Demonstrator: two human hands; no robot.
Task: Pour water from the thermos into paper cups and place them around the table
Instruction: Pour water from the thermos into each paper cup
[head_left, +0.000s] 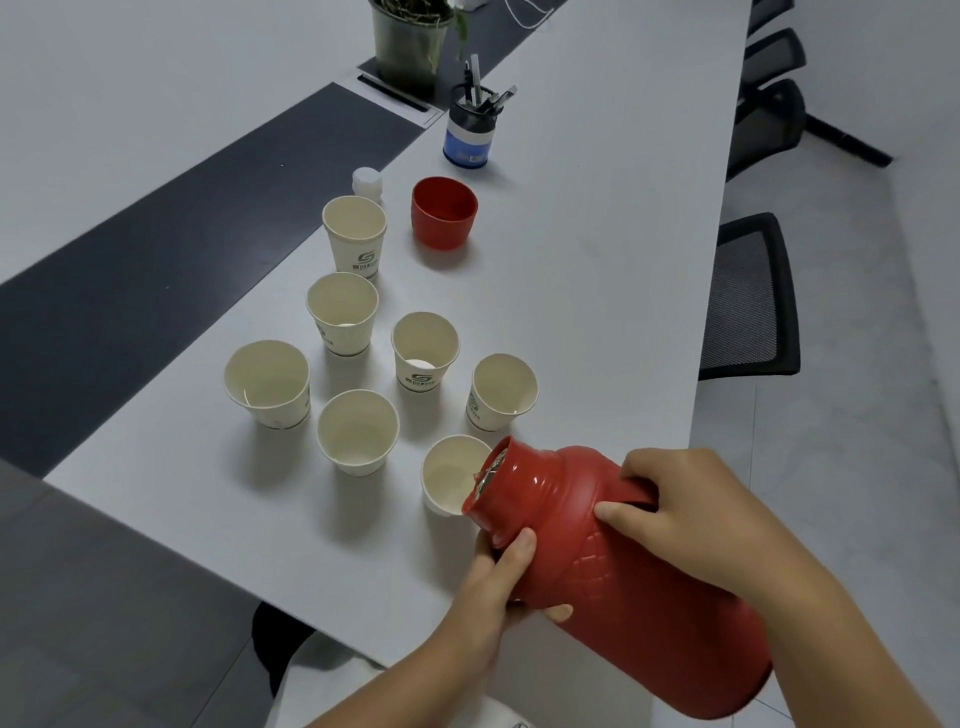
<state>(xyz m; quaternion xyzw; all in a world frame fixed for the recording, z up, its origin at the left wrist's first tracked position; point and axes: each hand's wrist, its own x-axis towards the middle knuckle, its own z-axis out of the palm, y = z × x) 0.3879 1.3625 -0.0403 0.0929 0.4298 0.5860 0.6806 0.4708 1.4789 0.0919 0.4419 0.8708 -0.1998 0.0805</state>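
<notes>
Pouring step: right hand (691, 512) wraps the red thermos (623, 561) handle, left hand (498, 587) cradles the neck; mouth over nearest paper cup (449, 475). Next: tilt further, steadily.

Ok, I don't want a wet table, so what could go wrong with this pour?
The thermos mouth sits at the rim of the nearest paper cup, so water could run outside it. That cup is light and could tip if nudged. The left hand holds right under the neck, where spilled water could reach it.

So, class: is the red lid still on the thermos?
No, the red lid stands on the table, away from the tilted thermos.
</notes>
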